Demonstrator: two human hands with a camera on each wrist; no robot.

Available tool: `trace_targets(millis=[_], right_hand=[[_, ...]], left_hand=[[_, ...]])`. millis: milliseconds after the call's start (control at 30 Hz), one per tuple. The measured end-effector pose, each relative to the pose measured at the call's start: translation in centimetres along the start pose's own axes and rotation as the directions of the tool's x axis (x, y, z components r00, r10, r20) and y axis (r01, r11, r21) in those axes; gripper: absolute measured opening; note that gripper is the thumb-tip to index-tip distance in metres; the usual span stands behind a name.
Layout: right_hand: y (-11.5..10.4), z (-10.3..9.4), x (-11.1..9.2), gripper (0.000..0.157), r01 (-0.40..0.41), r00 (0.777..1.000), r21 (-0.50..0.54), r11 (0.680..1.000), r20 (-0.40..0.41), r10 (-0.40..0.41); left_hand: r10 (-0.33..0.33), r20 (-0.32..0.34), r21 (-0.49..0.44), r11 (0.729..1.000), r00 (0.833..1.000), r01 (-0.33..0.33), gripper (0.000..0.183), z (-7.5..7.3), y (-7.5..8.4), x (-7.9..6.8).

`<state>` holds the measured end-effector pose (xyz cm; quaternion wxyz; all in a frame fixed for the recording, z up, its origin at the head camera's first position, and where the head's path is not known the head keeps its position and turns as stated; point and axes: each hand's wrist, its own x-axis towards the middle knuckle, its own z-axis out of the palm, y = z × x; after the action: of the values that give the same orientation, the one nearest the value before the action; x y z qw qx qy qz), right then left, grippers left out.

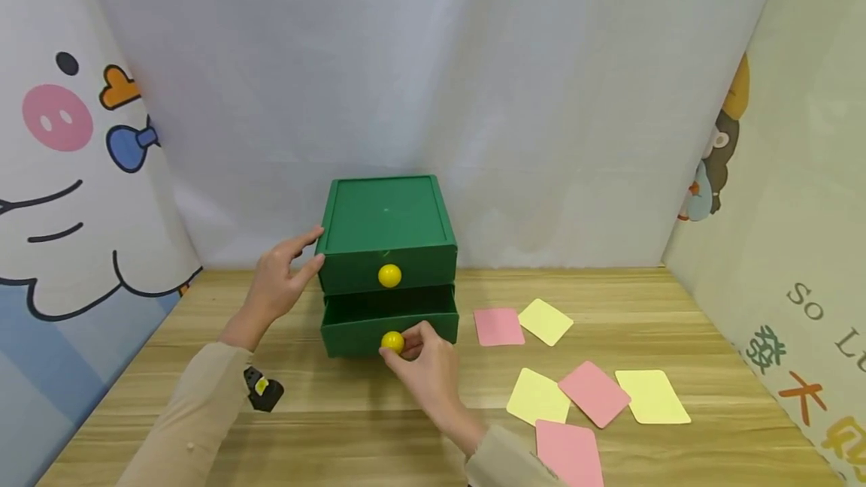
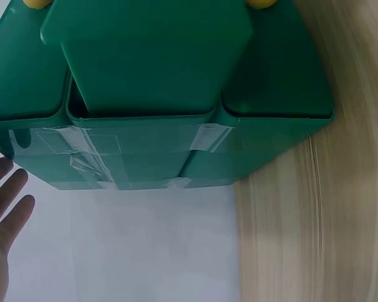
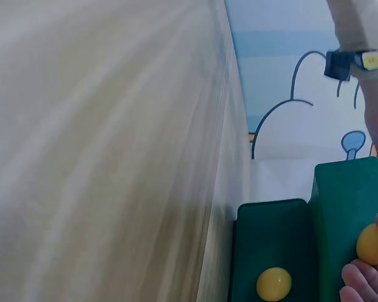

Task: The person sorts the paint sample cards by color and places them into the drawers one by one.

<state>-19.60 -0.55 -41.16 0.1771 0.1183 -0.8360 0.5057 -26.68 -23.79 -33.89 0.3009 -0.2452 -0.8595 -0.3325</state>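
Note:
A green drawer cabinet [image 1: 387, 213] stands against the back curtain. Its middle drawer [image 1: 392, 329] is pulled partway out, while the top drawer [image 1: 352, 274] is closed. My right hand [image 1: 433, 370] pinches the middle drawer's yellow knob [image 1: 392, 342] between thumb and fingers. At the cabinet's left side, my left hand [image 1: 276, 280] rests its extended fingers and thumb against the upper edge. The left wrist view shows three stacked drawers, the middle drawer [image 2: 151, 63] jutting out. Low in the right wrist view is the bottom drawer's yellow knob [image 3: 274, 284]; the head view hides it.
Pink and yellow paper squares lie to the right on the wooden table [image 1: 325, 427], among them a pink square [image 1: 499, 327] close to the cabinet. A white curtain [image 1: 541, 134] hangs behind, with printed side panels left and right. A black camera [image 1: 262, 391] sits at my left wrist.

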Motion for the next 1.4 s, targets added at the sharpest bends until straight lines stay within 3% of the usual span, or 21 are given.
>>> trace_targets(millis=[367,1100,1400], right_hand=[[-0.7,-0.9,-2.3,0.028,-0.042,0.998,0.012,0.999,0.049,0.042],[-0.6,-1.7,-4.5,0.029,-0.018,0.999,0.028,0.999,0.049,0.017],[-1.5,-3.3,-4.1,0.037,-0.005,0.994,-0.11,0.994,0.109,0.017]], left_hand=[[-0.028,0.011,-0.019,0.999,1.0,0.028,0.04,-0.3,0.2,-0.1],[-0.021,0.005,-0.028,0.999,1.0,0.021,0.04,-0.2,0.1,-0.1],[-0.023,0.013,-0.031,0.999,1.0,0.024,0.04,-0.1,0.2,0.0]])
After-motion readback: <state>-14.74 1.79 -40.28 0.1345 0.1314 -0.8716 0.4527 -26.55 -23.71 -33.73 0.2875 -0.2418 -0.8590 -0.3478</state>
